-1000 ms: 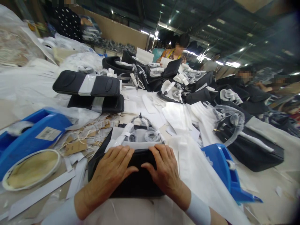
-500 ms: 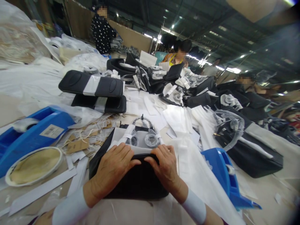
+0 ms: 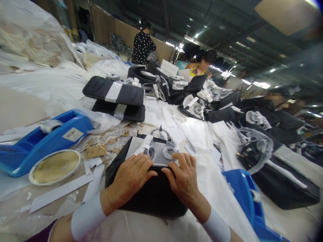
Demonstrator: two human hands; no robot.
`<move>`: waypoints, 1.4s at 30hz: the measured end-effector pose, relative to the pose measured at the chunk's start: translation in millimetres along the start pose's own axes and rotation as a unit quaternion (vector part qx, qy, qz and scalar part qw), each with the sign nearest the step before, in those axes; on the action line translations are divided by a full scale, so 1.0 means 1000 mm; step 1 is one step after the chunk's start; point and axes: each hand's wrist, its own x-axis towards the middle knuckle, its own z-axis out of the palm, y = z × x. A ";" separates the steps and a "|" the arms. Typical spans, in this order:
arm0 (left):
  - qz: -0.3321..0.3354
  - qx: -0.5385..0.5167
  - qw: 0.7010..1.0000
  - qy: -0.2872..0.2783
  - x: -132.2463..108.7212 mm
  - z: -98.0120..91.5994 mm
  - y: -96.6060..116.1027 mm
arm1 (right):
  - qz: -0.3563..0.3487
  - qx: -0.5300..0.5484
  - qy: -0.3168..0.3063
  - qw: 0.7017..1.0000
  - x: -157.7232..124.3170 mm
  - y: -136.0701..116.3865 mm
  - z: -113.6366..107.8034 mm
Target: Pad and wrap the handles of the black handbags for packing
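Observation:
A black handbag [image 3: 153, 195] lies in front of me on the table, its upper edge facing away. My left hand [image 3: 135, 176] grips that edge at the left, thumb on the near side and fingers folded over the far side. At the right, my right hand [image 3: 185, 174] pinches the same edge, its thumb pointing toward the other thumb with a small gap between. Beyond the edge sits a sheet of white padding [image 3: 160, 149] with wrapped handle parts on it. A braided handle loop [image 3: 160, 132] stands at the bag's far side.
Blue tape dispensers stand left [image 3: 47, 141] and right [image 3: 242, 188]. Beside the left one are a round cream-coloured dish [image 3: 55, 167] and brown tags [image 3: 96, 151]. Two stacked black cases [image 3: 113, 91], another black bag [image 3: 277, 174] and a heap of bags lie farther off. Co-workers are behind.
The view has turned slightly left, so everything sits farther right in the picture. Both hands keep their hold on the bag's edge. The co-worker in dots has turned.

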 end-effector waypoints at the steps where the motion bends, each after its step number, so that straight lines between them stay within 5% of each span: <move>1: -0.004 -0.007 1.000 0.002 0.000 0.000 0.000 | -0.025 0.012 -0.021 0.999 0.003 -0.003 0.000; 6: -0.019 -0.051 0.999 0.008 -0.001 0.003 0.001 | -0.103 0.019 -0.132 0.986 0.012 -0.021 0.009; 11: -0.026 -0.104 0.993 0.044 -0.011 -0.011 0.001 | -0.108 0.025 -0.101 0.989 0.006 -0.021 0.018; 15: -0.211 -0.095 0.961 0.152 -0.044 -0.039 -0.009 | -0.131 0.041 -0.067 0.988 0.002 -0.015 0.021; 19: -0.342 -0.112 0.924 0.128 -0.079 -0.053 -0.016 | -0.144 0.043 -0.039 0.988 0.000 -0.015 0.023; 32: -0.363 -0.171 0.913 0.075 -0.090 -0.040 -0.019 | -0.172 0.059 0.019 0.983 -0.007 -0.015 0.018; 42: -0.369 -0.200 0.906 0.049 -0.091 -0.042 -0.024 | -0.048 0.016 -0.173 0.984 0.025 -0.041 0.005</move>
